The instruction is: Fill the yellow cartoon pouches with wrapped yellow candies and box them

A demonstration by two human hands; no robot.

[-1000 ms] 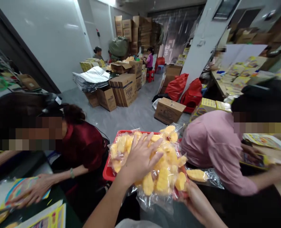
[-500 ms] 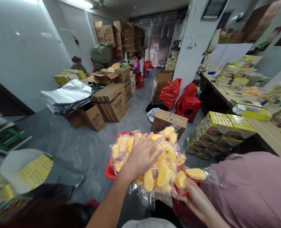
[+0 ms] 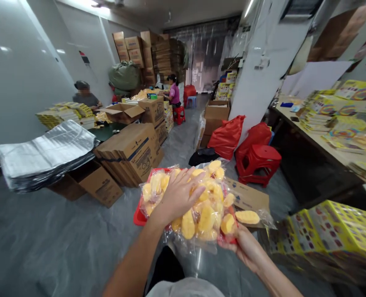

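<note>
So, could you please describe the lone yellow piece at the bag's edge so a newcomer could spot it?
Find the clear plastic bag of yellow pieces over the red tray, with the left hand on top and the right hand beneath. At the bag's right end, beyond the heap, one flat oval piece lies alone.

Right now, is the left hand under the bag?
No, the left hand lies spread on top of the clear plastic bag of yellow pieces.

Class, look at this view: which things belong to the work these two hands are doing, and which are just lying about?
Part of the work: left hand; right hand; clear bags of yellow slices; red tray.
Just lying about: silver foil bags; red plastic stool; cardboard box.
</note>
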